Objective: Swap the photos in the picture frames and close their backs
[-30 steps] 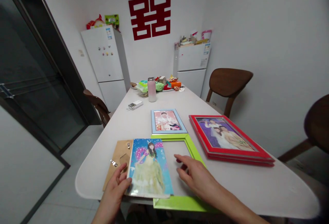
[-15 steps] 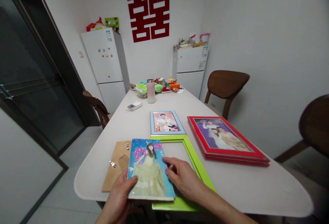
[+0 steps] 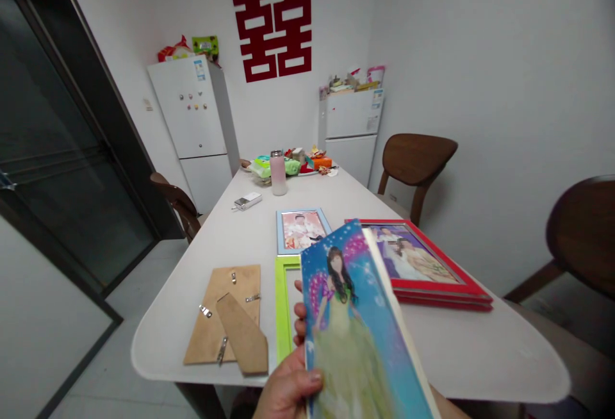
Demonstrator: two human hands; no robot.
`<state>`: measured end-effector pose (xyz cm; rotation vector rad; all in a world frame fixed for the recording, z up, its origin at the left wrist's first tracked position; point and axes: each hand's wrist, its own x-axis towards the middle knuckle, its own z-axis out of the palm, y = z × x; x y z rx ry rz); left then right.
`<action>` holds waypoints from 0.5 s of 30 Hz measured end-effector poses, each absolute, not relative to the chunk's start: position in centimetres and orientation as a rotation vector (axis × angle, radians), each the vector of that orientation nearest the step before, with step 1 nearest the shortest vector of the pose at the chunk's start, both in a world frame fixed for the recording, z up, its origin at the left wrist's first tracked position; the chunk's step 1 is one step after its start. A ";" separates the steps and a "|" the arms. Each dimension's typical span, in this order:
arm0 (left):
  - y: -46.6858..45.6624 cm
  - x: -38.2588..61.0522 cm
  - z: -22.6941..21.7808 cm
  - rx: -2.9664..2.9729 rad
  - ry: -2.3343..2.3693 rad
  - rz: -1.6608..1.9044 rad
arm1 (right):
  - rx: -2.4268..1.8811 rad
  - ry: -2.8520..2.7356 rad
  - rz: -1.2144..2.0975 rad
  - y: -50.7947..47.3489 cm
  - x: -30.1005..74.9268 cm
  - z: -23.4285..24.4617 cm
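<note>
My left hand (image 3: 287, 386) is closed on the lower left edge of a photo of a figure in a pale green dress (image 3: 350, 329), thumb on its front. The photo is lifted off the table and tilted toward me; its thick white edge shows on the right. My right hand is hidden behind the photo; only a strip of forearm (image 3: 444, 405) shows. Under the photo lies a lime green frame (image 3: 281, 307), mostly covered. A brown backing board with a stand (image 3: 225, 320) lies to its left.
On the white table (image 3: 480, 355) lie a small blue-framed photo (image 3: 301, 230) and stacked red frames (image 3: 432, 281). Farther back are a pink bottle (image 3: 277, 172), a small silver device (image 3: 246, 201) and clutter. Wooden chairs (image 3: 413, 156) (image 3: 581, 233) stand right, another (image 3: 173, 195) left.
The photo has been lifted from the table and swung up and right toward me. The backing board's stand is now uncovered. My right hand has gone from the photo's front to behind it.
</note>
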<state>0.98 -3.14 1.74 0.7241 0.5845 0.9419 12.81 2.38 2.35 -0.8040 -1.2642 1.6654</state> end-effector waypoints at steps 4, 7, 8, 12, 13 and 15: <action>-3.0 1.8 1.7 0.790 0.696 0.946 | -0.803 -0.932 1.809 2.4 14.0 4.1; -2.6 0.3 2.0 0.925 0.906 1.124 | -0.977 -0.910 1.792 3.4 16.0 4.8; -2.5 -0.5 2.0 0.999 0.986 1.176 | -1.037 -0.920 1.745 3.8 16.6 4.7; -2.2 -2.7 1.3 1.397 1.295 1.175 | -1.244 -0.935 1.527 5.8 18.1 3.2; -2.1 -2.9 0.9 1.500 1.345 1.138 | -1.272 -0.952 1.502 6.1 18.1 2.8; -2.2 -2.9 0.1 1.681 1.397 1.061 | -1.302 -1.010 1.480 6.5 17.6 2.0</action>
